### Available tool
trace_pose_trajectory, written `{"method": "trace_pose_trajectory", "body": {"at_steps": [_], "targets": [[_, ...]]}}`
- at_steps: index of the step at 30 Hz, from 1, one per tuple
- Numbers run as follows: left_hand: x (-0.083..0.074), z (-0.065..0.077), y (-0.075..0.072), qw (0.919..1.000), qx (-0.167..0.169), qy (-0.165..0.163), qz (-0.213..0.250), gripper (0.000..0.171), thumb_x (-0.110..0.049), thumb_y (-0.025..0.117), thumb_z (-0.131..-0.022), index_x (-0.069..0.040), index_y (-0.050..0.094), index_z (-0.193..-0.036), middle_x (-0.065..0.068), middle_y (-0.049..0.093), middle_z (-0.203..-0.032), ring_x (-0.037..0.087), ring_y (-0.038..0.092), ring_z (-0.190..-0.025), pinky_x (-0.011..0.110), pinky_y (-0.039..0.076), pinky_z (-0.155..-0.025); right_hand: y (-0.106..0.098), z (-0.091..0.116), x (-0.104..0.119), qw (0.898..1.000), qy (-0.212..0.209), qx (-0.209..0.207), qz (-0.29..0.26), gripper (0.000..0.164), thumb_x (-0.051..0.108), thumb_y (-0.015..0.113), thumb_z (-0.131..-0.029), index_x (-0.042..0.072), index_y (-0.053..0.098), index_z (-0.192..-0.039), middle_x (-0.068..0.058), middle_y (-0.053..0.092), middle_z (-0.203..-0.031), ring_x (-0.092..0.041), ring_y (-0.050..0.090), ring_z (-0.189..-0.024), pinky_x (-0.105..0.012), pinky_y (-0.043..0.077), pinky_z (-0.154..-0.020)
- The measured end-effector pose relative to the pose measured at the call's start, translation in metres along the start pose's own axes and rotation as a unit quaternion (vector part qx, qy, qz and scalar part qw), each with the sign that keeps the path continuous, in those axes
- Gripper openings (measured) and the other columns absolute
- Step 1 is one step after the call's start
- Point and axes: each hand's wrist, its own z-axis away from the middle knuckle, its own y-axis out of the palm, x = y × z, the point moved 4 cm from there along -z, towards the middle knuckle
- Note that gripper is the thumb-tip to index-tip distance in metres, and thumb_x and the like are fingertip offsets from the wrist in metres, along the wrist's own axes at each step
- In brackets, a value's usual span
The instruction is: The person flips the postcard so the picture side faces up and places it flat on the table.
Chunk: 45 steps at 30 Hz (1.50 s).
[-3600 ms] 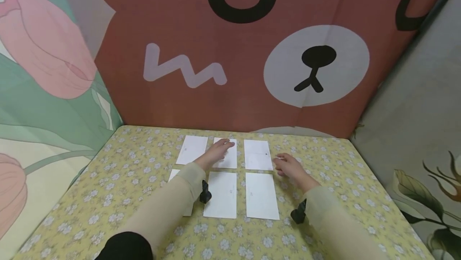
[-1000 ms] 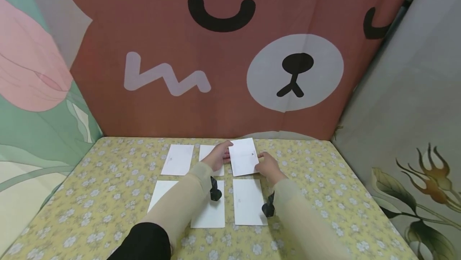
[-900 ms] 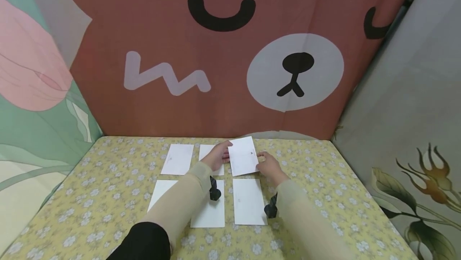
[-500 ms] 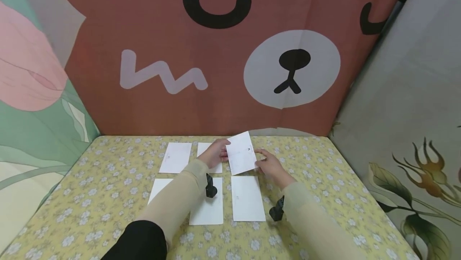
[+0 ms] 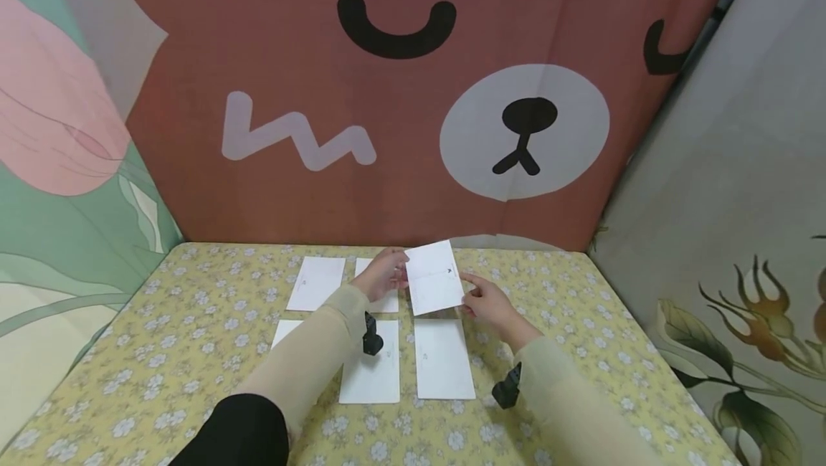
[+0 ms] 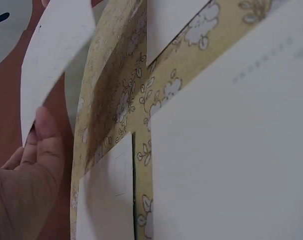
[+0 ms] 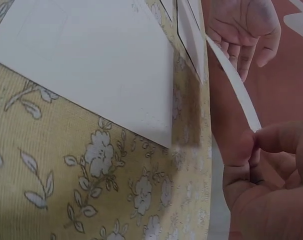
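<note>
A white card point(image 5: 434, 277) with a small dark mark near its right edge is held tilted over the back right of the table. The left hand point(image 5: 382, 274) holds its left edge, fingers partly hidden behind it. At the lower right edge, the right hand point(image 5: 488, 302) pinches it; in the right wrist view, thumb and index finger point(image 7: 240, 147) meet on the bowed card point(image 7: 240, 95). The left wrist view shows the card point(image 6: 56, 45) curving away from the left hand point(image 6: 29, 185). Just in front of it lies another white card point(image 5: 445, 362).
More white cards lie flat in rows on the yellow floral tablecloth point(image 5: 193, 351): one at the back left point(image 5: 316, 283), one in the front middle point(image 5: 370, 373), others partly under the left sleeve point(image 5: 310, 358). A bear-print curtain point(image 5: 387, 201) hangs behind the table.
At first the card lay flat at the back right with both hands off it. Both hands have since taken hold and lifted it, tilting its right side. In the last second it has shifted only slightly.
</note>
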Motion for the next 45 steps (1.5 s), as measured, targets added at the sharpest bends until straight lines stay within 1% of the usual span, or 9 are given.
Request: {"method": "trace_pose_trajectory", "body": {"at_steps": [5, 11, 16, 21, 25, 29, 35, 38, 45], "targets": [[-0.001, 0.005, -0.005, 0.9991, -0.002, 0.039, -0.015, 0.047, -0.005, 0.044, -0.106, -0.002, 0.041, -0.152, 0.014, 0.053, -0.111, 0.022, 0.058, -0.086, 0.043, 0.05, -0.088, -0.005, 0.006, 0.007, 1.0, -0.021, -0.019, -0.006, 0.046, 0.0, 0.051, -0.106, 0.004, 0.044, -0.151, -0.02, 0.058, -0.106, -0.042, 0.062, -0.1, -0.053, 0.054, -0.089], [-0.003, 0.007, -0.009, 0.9898, -0.022, 0.105, -0.094, 0.039, -0.008, 0.05, -0.108, -0.002, 0.048, -0.147, 0.009, 0.061, -0.108, 0.038, 0.061, -0.108, 0.05, 0.048, -0.092, -0.017, 0.005, 0.017, 0.997, -0.051, -0.061, -0.011, 0.022, 0.001, 0.05, -0.106, -0.005, 0.055, -0.126, -0.023, 0.054, -0.126, -0.044, 0.058, -0.113, -0.055, 0.049, -0.1], [-0.007, 0.008, -0.011, 0.9759, -0.049, 0.145, -0.155, 0.022, -0.009, 0.055, -0.107, 0.001, 0.055, -0.126, 0.01, 0.056, -0.104, 0.045, 0.06, -0.111, 0.049, 0.051, -0.09, -0.025, 0.002, 0.026, 0.992, -0.07, -0.099, -0.046, 0.019, 0.002, 0.051, -0.106, -0.006, 0.052, -0.124, -0.025, 0.054, -0.131, -0.039, 0.058, -0.113, -0.045, 0.052, -0.097], [-0.009, 0.013, -0.013, 0.9649, -0.072, 0.163, -0.193, 0.009, -0.011, 0.055, -0.108, -0.004, 0.058, -0.112, 0.016, 0.062, -0.108, 0.044, 0.062, -0.107, 0.043, 0.052, -0.083, -0.031, 0.0, 0.036, 0.983, -0.081, -0.125, -0.109, 0.023, 0.007, 0.054, -0.108, -0.003, 0.05, -0.128, -0.022, 0.062, -0.124, -0.017, 0.064, -0.102, -0.03, 0.054, -0.091], [-0.009, 0.017, -0.009, 0.9568, -0.043, 0.178, -0.226, 0.011, -0.012, 0.054, -0.109, -0.003, 0.06, -0.109, 0.019, 0.065, -0.108, 0.043, 0.062, -0.106, 0.04, 0.052, -0.08, -0.039, -0.001, 0.044, 0.973, -0.094, -0.152, -0.145, 0.021, 0.009, 0.052, -0.109, -0.003, 0.049, -0.125, -0.02, 0.063, -0.122, -0.004, 0.064, -0.093, -0.026, 0.055, -0.091], [-0.009, 0.021, -0.003, 0.9433, 0.0, 0.201, -0.264, 0.015, -0.013, 0.054, -0.109, -0.001, 0.062, -0.11, 0.022, 0.066, -0.11, 0.043, 0.061, -0.102, 0.038, 0.05, -0.076, -0.049, -0.003, 0.057, 0.961, -0.12, -0.175, -0.175, 0.019, 0.01, 0.049, -0.11, -0.003, 0.051, -0.123, -0.016, 0.061, -0.12, -0.009, 0.064, -0.095, -0.025, 0.054, -0.092], [-0.009, 0.03, 0.005, 0.9346, 0.06, 0.209, -0.281, 0.013, -0.012, 0.054, -0.109, -0.002, 0.064, -0.107, 0.024, 0.067, -0.108, 0.046, 0.062, -0.101, 0.05, 0.054, -0.085, -0.057, -0.009, 0.073, 0.956, -0.126, -0.199, -0.174, 0.023, 0.012, 0.049, -0.11, -0.004, 0.054, -0.126, -0.01, 0.06, -0.117, -0.013, 0.063, -0.1, -0.024, 0.054, -0.092], [-0.009, 0.033, 0.005, 0.9329, 0.071, 0.212, -0.282, 0.015, -0.01, 0.055, -0.108, 0.002, 0.064, -0.108, 0.022, 0.067, -0.106, 0.046, 0.063, -0.101, 0.055, 0.053, -0.09, -0.057, -0.014, 0.075, 0.956, -0.107, -0.2, -0.184, 0.024, 0.01, 0.049, -0.11, -0.005, 0.054, -0.127, -0.01, 0.06, -0.115, -0.012, 0.062, -0.098, -0.021, 0.054, -0.09], [-0.004, 0.035, 0.002, 0.9422, 0.065, 0.203, -0.259, 0.013, -0.01, 0.054, -0.109, -0.001, 0.063, -0.104, 0.017, 0.066, -0.1, 0.046, 0.062, -0.1, 0.056, 0.052, -0.09, -0.056, -0.025, 0.07, 0.951, -0.049, -0.19, -0.239, 0.019, 0.011, 0.051, -0.109, -0.001, 0.056, -0.123, -0.005, 0.055, -0.11, -0.012, 0.059, -0.1, -0.02, 0.053, -0.088]]}}
